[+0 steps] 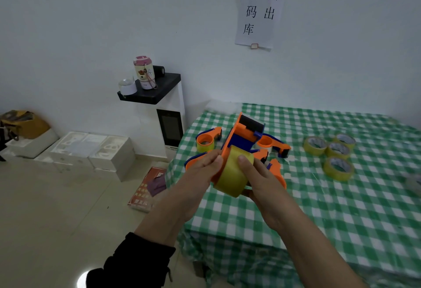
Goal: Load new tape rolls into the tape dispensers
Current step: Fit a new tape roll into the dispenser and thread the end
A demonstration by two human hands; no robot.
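1. White foam packing boxes (91, 148) are stacked on the floor by the wall.
2. A black wall shelf (159, 91) carries a pink-lidded plastic bottle (144, 71).
3. The left hand (202, 167), over the near left corner of the green-and-white checked tablecloth (319, 208), has its fingers curled on the edge of the orange side plate, gripping it.
4. Behind that hand, an orange plastic dispenser with a yellow roll in it (208, 138) lies on the cloth.
5. The wide yellow roll of packing tape (230, 178) is held in the air, pressed flat against the lower end of the orange-and-blue handheld tape dispenser (243, 137), which tilts up and away; whether the roll sits fully on the hub is hidden, so I cannot tell.
6. The right hand (262, 178) grips that roll, thumb on top and fingers underneath.
7. Another orange-and-blue dispenser (275, 145) lies on the cloth just beyond.
8. Four loose yellow tape rolls (337, 150) lie flat in a cluster, well apart from the hands.
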